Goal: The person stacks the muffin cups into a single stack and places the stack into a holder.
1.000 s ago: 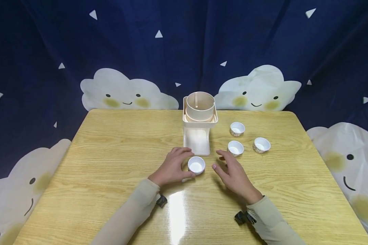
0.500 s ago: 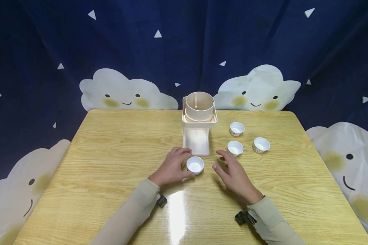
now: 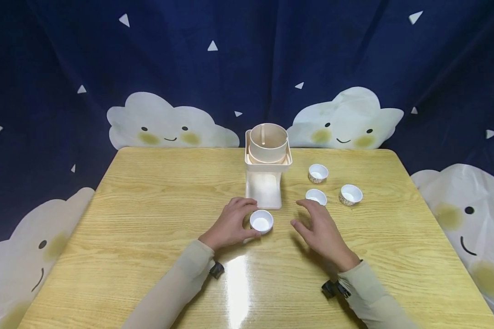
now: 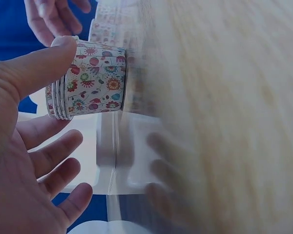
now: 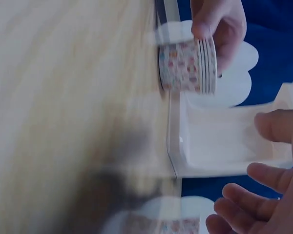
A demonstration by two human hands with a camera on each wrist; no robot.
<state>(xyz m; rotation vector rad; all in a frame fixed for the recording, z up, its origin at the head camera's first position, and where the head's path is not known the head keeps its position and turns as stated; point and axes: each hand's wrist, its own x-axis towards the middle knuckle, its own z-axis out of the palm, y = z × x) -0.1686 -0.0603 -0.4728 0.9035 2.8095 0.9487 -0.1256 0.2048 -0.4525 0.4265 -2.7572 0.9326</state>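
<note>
On the bench point(image 3: 169, 205), just before the cream dispenser point(image 3: 268, 155), the left hand point(image 3: 232, 224) pinches an upright cup stack point(image 3: 261, 222) between thumb and forefinger; the right hand point(image 3: 322, 232), apart and holding nothing, partly hides a cup point(image 3: 316, 196). The right wrist view cuts off its palm.

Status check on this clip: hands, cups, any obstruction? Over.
Left hand pinches nested cup stack. Right hand holds nothing. Stack upright on table, just in front of cream dispenser. Nothing seen between right hand and stack.
</note>
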